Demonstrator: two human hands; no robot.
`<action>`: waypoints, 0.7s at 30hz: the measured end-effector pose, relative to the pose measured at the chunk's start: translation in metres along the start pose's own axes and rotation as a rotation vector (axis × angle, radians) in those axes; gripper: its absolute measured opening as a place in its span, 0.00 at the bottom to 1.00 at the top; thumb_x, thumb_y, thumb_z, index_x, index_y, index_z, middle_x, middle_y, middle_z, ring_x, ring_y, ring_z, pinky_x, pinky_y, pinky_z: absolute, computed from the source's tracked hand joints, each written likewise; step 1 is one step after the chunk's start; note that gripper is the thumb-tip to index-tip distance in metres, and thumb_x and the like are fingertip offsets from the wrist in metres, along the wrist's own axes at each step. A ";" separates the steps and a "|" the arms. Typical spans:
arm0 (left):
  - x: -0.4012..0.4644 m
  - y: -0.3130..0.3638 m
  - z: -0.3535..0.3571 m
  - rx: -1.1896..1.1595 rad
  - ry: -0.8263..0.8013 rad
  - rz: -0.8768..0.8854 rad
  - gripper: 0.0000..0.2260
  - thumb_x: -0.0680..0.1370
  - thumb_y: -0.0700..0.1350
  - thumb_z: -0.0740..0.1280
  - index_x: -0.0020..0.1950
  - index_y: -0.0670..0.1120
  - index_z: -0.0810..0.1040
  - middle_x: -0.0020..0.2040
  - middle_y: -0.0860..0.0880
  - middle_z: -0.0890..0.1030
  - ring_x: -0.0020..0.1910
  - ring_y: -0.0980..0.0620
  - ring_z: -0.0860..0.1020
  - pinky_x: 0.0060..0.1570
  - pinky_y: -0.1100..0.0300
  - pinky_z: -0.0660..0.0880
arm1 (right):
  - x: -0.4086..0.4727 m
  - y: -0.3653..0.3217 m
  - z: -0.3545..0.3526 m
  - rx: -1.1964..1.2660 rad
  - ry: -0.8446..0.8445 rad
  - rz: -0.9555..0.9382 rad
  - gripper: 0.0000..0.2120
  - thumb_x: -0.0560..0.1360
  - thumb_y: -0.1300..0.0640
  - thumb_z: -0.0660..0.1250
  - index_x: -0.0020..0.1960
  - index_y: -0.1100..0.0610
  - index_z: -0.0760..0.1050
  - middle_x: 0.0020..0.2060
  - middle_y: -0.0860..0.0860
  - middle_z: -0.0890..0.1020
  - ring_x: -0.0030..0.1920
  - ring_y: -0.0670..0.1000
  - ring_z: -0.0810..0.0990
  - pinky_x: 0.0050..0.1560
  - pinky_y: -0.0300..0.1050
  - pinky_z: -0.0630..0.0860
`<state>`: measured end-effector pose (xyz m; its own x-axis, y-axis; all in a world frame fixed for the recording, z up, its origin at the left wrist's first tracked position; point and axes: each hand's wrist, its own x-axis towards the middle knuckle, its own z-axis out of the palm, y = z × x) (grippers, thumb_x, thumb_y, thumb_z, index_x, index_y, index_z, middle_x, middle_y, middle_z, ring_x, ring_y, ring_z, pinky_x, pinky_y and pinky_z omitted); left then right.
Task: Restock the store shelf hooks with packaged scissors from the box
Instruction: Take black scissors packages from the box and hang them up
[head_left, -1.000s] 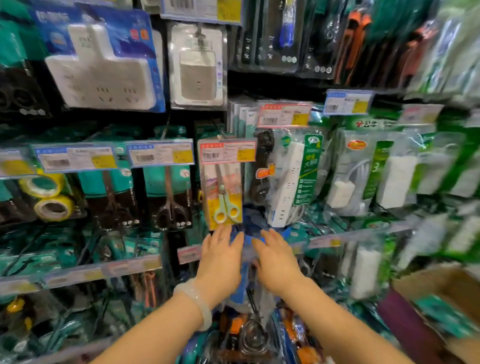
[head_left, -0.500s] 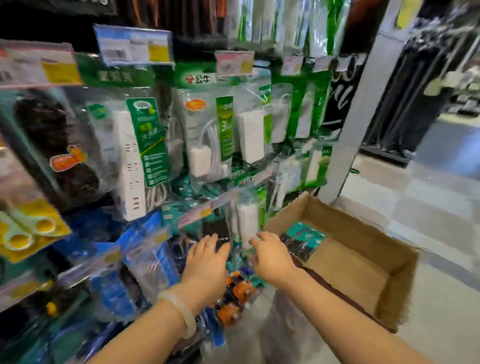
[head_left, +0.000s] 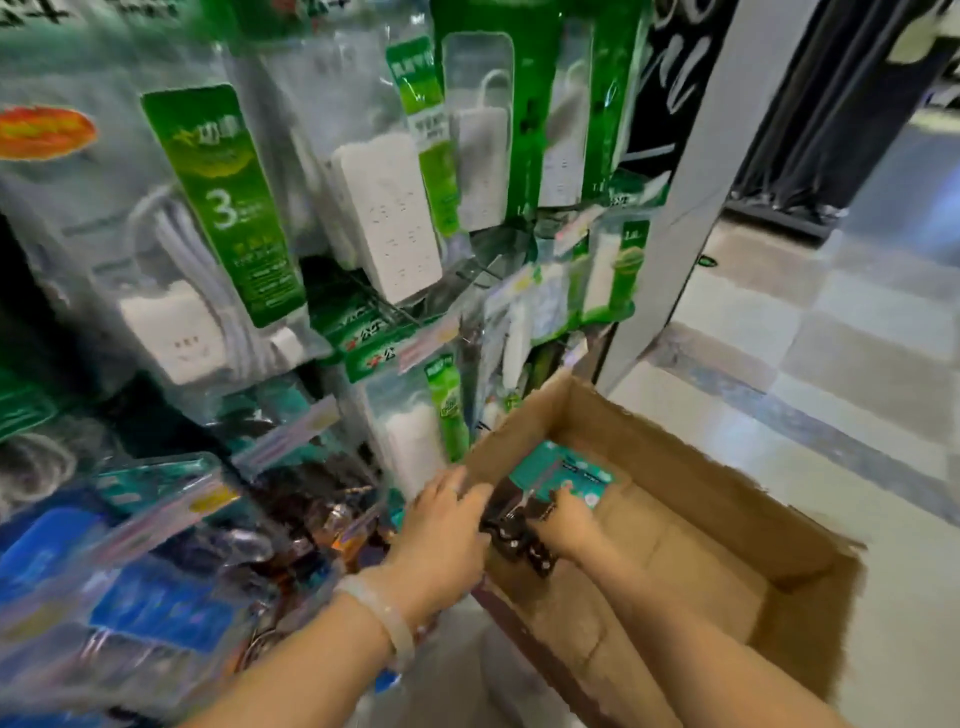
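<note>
1. A cardboard box (head_left: 691, 525) stands open on the tiled floor (head_left: 857, 395), just beside the foot of the store shelf (head_left: 322, 322).
2. Inside the box, against its near-left wall, lies a pack of scissors (head_left: 558, 480): a teal card with dark handles at its near end.
3. The right hand (head_left: 566, 525) reaches down into the box, and its fingers (head_left: 561, 501) curl onto the near end of the pack, grasping it.
4. The left hand (head_left: 447, 530) is at the box's left rim, touching the handle end of the pack; whether its fingers are grasping or lie released I cannot tell, because the blur hides them.
5. A pale bracelet (head_left: 382, 613) sits on the left wrist.
6. Above the box, white power strips (head_left: 384, 218) in green and clear packs hang from the shelf.
7. Left of the box, blue packs (head_left: 156, 597) hang low on the shelf, too blurred to read.
</note>
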<state>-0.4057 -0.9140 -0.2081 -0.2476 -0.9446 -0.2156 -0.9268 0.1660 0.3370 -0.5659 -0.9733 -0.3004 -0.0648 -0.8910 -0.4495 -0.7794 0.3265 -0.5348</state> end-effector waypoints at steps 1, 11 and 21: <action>0.008 0.001 0.003 -0.017 -0.018 -0.007 0.24 0.79 0.48 0.61 0.74 0.50 0.59 0.77 0.46 0.54 0.74 0.45 0.55 0.72 0.56 0.56 | 0.013 0.005 0.006 0.138 -0.015 0.064 0.20 0.75 0.60 0.65 0.64 0.63 0.67 0.57 0.60 0.78 0.57 0.59 0.77 0.54 0.46 0.72; 0.051 0.007 0.015 -0.140 -0.062 -0.014 0.23 0.78 0.47 0.63 0.72 0.50 0.64 0.74 0.48 0.59 0.73 0.49 0.59 0.73 0.59 0.55 | 0.068 0.016 0.031 0.794 0.172 0.474 0.05 0.70 0.63 0.69 0.46 0.61 0.75 0.45 0.59 0.81 0.45 0.59 0.80 0.49 0.53 0.79; 0.089 0.037 0.009 -0.724 -0.001 -0.265 0.29 0.75 0.47 0.69 0.72 0.46 0.62 0.67 0.46 0.73 0.65 0.47 0.73 0.65 0.48 0.71 | -0.004 0.015 -0.064 0.840 -0.019 0.064 0.02 0.76 0.63 0.65 0.47 0.60 0.76 0.42 0.52 0.81 0.36 0.48 0.79 0.33 0.39 0.77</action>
<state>-0.4649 -0.9897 -0.2229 -0.0437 -0.9267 -0.3733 -0.5393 -0.2927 0.7896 -0.6178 -0.9850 -0.2608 -0.0768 -0.8600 -0.5045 -0.0517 0.5088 -0.8593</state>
